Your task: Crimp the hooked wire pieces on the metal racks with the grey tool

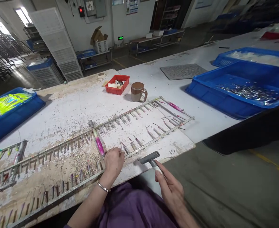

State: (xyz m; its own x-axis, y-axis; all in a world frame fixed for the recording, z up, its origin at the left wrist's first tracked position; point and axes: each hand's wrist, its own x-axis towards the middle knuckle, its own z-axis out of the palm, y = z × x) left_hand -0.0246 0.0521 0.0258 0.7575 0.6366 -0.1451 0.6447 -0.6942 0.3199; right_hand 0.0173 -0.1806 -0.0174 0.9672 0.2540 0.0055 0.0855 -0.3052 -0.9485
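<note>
My left hand (113,160) is at the near rail of a long metal rack (151,144), its fingers curled. What they hold, if anything, is hidden. Beside those fingertips ends a crossbar with a magenta grip (99,144). Small slim grey and pink pieces with thin wire ends (132,143) line the rack's rails. My right hand (170,188) is closed around the pale handle of a T-shaped tool (149,157) with a grey tubular head. That head is held just off the table's front edge, right of my left hand.
A brown mug (137,92) and a red tray (117,85) stand behind the rack. Blue trays lie right (213,96) and left (13,115). A speckled grey mat (182,72) lies farther back. Crumbs (82,158) litter the worn white table (65,110).
</note>
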